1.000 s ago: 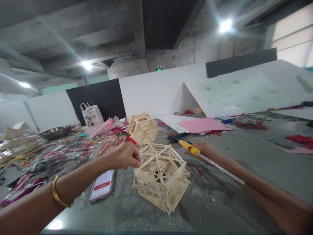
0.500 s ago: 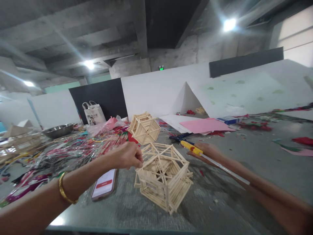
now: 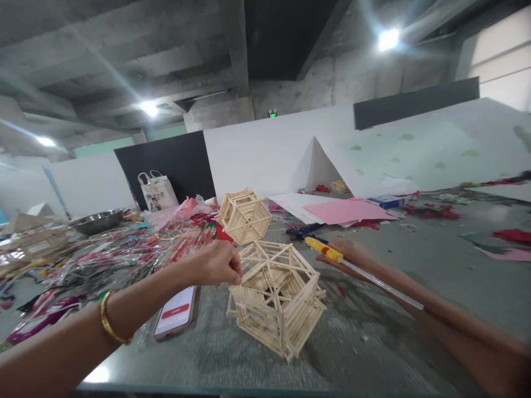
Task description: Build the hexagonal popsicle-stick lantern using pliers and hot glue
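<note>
My left hand [image 3: 218,263] is closed, with its thumb and fingertips at the left upper corner of a hexagonal wooden stick frame [image 3: 282,309]. The frame stands on the table, with crossed sticks on top and slatted layers lower down. In my right hand [image 3: 346,253], at the right of the frame, is a yellow glue gun [image 3: 322,249]. A long clear glue stick [image 3: 384,284] sticks out of its rear over my forearm. Most of my right fingers are hidden behind the gun. A second hexagonal stick frame [image 3: 244,217] lies tilted just behind the first.
A phone [image 3: 176,312] lies left of the frame, beside a heap of wrapped craft sticks [image 3: 166,249]. A steel bowl [image 3: 97,221] and a white bag [image 3: 157,193] stand farther back. Pink paper [image 3: 348,211] and dark blue-handled tools [image 3: 305,232] lie beyond the glue gun.
The view has shifted very slightly. Both hands, the glue gun and the stick frame hold the same positions relative to each other.
</note>
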### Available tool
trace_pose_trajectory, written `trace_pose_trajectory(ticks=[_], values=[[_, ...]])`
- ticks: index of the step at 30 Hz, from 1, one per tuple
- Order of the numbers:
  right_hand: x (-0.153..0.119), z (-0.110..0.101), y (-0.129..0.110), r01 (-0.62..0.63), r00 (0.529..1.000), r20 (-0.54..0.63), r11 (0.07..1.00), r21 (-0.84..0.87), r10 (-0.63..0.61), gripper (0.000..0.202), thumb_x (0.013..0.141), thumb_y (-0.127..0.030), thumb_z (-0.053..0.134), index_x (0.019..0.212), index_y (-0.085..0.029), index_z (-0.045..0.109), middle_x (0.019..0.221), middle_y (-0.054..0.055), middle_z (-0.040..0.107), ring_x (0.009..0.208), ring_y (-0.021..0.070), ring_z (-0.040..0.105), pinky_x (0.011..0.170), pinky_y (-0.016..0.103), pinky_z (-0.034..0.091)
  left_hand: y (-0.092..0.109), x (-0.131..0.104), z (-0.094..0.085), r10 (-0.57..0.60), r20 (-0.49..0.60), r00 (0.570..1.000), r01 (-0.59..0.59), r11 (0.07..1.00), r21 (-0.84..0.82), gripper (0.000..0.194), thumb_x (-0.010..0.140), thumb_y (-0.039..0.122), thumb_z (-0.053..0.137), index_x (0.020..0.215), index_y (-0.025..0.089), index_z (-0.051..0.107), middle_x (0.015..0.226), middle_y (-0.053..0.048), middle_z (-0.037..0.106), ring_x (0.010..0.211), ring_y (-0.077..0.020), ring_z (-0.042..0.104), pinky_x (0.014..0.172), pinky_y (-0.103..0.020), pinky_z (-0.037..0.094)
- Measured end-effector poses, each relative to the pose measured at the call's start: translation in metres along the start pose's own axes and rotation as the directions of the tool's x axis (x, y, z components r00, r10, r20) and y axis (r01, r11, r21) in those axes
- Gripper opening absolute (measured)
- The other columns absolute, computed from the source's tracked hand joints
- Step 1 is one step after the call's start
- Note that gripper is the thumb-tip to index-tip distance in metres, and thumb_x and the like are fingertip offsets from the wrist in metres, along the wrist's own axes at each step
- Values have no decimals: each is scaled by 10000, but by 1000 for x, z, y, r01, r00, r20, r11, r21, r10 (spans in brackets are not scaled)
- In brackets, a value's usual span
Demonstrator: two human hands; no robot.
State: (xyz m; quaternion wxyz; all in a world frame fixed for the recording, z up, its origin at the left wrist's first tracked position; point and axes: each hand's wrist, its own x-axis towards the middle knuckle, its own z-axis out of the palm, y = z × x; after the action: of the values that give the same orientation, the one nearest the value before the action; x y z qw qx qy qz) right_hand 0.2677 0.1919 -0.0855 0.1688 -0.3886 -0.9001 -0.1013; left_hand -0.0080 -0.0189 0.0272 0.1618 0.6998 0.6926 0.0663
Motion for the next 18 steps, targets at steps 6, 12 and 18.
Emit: trace_pose_trajectory(ticks=[6, 12, 18], values=[[0, 1, 1, 20, 1000, -2, 1000, -9, -20, 448, 814, -605, 369, 745, -202, 551, 778, 83, 630, 694, 215, 577, 549, 286, 323, 2, 1, 0, -15, 17, 1000, 15, 1000, 1, 220, 597, 291, 561, 703, 158, 700, 579, -9, 640, 465, -110, 536, 441, -194, 352], [-2, 3, 3, 57, 997, -47, 998, 34, -55, 449, 810, -605, 362, 717, -207, 545, 735, 72, 622, 653, 199, 566, 536, 283, 315, 1, 0, 1, -21, 11, 1000, 21, 1000, 6, 210, 598, 282, 558, 693, 159, 698, 573, -11, 640, 461, -105, 527, 436, -191, 341], [-3, -3, 0, 61, 998, -25, 989, 137, -58, 392, 787, -587, 419, 719, -221, 539, 719, 44, 613, 662, 197, 578, 563, 283, 355, -1, 3, 1, -28, 17, 999, 27, 999, 17, 207, 586, 296, 572, 681, 161, 697, 544, -7, 620, 477, -114, 532, 445, -194, 344]])
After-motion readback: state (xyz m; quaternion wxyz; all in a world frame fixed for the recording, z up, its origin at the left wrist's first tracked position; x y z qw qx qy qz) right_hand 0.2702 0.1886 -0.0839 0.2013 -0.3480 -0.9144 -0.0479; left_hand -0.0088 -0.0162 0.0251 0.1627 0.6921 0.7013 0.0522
